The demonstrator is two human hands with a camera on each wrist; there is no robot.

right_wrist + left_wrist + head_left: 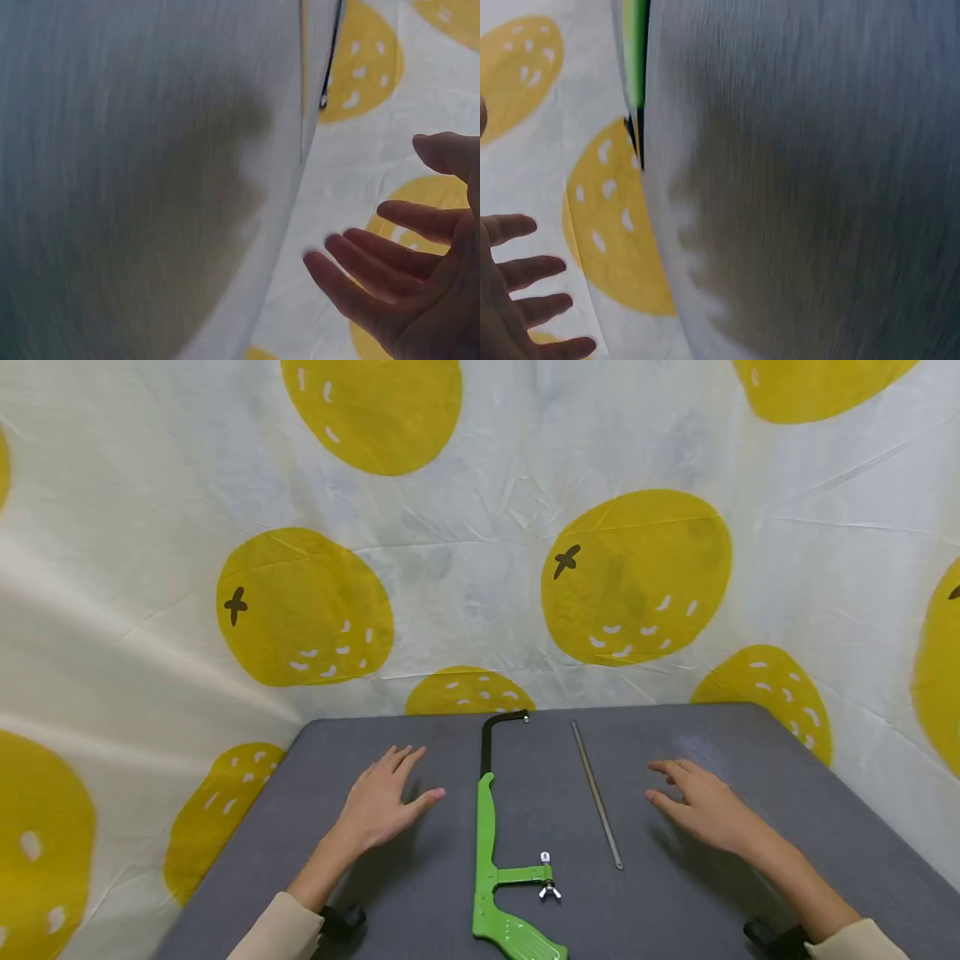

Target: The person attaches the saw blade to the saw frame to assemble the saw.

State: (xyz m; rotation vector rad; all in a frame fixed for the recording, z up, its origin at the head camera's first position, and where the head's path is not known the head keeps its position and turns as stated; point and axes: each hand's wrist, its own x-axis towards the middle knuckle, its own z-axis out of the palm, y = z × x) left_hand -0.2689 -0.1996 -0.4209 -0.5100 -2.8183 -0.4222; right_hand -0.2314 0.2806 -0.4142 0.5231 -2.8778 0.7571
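Note:
A green hacksaw frame (486, 843) with a black front bow lies in the middle of the table, its handle toward me. A bolt with a wing nut (549, 888) sits on its short cross arm. Right of it, apart from the frame, lies a thin, straight saw blade (597, 797). My left hand (382, 802) hovers left of the frame, fingers spread, touching nothing. My right hand (701, 806) hovers right of the blade with relaxed fingers and holds nothing. In the wrist views the left hand (525, 296) and right hand (412, 262) are both above the table.
The grey table (420, 902) ends at a white curtain (465, 585) printed with yellow fruit, which hangs behind it and along the sides. Black straps (341, 922) sit at both wrists, beside light sleeves (281, 931).

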